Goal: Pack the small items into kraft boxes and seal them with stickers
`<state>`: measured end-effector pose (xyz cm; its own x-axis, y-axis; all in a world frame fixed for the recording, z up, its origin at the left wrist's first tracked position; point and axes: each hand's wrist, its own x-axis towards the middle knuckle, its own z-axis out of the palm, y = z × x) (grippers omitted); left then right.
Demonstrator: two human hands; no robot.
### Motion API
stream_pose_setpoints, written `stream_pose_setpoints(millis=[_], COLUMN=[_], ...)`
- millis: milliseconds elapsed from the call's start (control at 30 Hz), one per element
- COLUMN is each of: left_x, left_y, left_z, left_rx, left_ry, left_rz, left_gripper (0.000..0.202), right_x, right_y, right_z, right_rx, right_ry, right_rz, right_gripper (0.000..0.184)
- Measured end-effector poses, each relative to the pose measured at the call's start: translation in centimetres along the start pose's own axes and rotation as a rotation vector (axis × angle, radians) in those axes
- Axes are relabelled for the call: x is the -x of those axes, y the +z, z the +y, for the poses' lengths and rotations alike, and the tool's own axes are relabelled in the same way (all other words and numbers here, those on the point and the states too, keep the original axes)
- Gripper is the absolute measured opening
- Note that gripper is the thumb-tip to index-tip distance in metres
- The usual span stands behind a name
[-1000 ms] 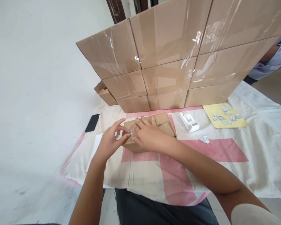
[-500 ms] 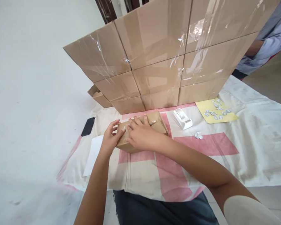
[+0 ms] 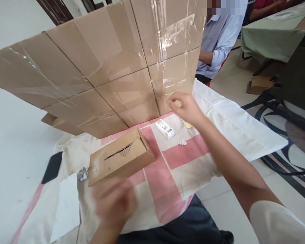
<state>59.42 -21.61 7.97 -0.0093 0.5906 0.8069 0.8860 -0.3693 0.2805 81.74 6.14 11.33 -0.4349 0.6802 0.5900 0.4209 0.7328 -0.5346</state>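
Left edge of the cloth (image 3: 218, 117): dark phone (image 3: 52, 167), with a white paper sheet (image 3: 66, 206) lying nearer me. I log the left hand (image 3: 114, 203) low in the frame and badly smeared. Its fingers look loosely curled, but I cannot tell how far open it is or whether it grips anything. The small cardboard box (image 3: 120, 157) lies just beyond that hand, on the side away from the body. It is apart from the hand, not touched. Its long axis runs from near-left to far-right, with a slit open along its top face, and a crumpled scrap of tape (image 3: 83, 174) sits at its left end. The left hand is clearly the nearer one to the box. Behind stands the wall of taped cartons (image 3: 91, 67). Further right: white tape dispenser (image 3: 165, 128), a small white scrap (image 3: 182, 142), a corner of yellow sheet (image 3: 186, 123). The right hand (image 3: 184, 105) is raised above these, well apart from the box, fingers bunched together. I cannot make out anything held in it. Far right, a co-worker's pale blue sleeve (image 3: 218, 37)
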Motion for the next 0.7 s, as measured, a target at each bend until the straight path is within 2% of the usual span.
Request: stream_pose_setpoints(millis=[33, 67, 133, 200, 267, 300, 367, 433, 533, 700], left_x=[-0.1, -0.2, -0.4, -0.4, 0.1, 0.5, 1.1, 1.3, 1.2, 1.1], left_y=[2.6, 5.5, 11.6, 16.9, 20.4, 21.5, 22.3, 22.0, 21.5, 21.7], left_z=[1.9, 3.6, 6.2, 7.4, 7.6, 7.4, 7.0, 6.6, 6.3, 6.2], left_rx=[0.034, 0.119, 0.272, 0.381, 0.414, 0.419, 0.429, 0.446, 0.454, 0.492], left_ry=[0.202, 0.329, 0.413, 0.486, 0.549, 0.566, 0.551, 0.465, 0.325, 0.276], left_rz=[-0.070, -0.101, -0.166, -0.295, -0.454, -0.531, -0.667, -0.746, -0.792, -0.830], left_gripper=[0.014, 0.011, 0.012, 0.006, 0.010, 0.013, 0.018, 0.022, 0.023, 0.023], right_x=[0.4, 1.0, 2.6, 4.3, 5.6, 6.1, 6.5, 6.5, 6.4, 6.2], right_y=[-1.1, -1.9, -2.7, -2.6, -2.0, -1.7, -1.0, -0.5, 0.1, 0.2], right_z=[2.8, 5.4, 9.5, 12.1, 13.4, 13.7, 13.9, 14.0, 14.0, 13.3], right_rx=[0.061, 0.134, 0.242, 0.224, 0.201, 0.208, 0.253, 0.287, 0.294, 0.271], right_ry=[0.065, 0.103, 0.136, 0.183, 0.228, 0.244, 0.260, 0.260, 0.253, 0.267], right_rz=[0.038, 0.042, -0.007, -0.118, -0.237, -0.288, -0.361, -0.420, -0.456, -0.436], right_gripper=[0.022, 0.022, 0.025, 0.030, 0.036, 0.038, 0.038, 0.034, 0.029, 0.015])
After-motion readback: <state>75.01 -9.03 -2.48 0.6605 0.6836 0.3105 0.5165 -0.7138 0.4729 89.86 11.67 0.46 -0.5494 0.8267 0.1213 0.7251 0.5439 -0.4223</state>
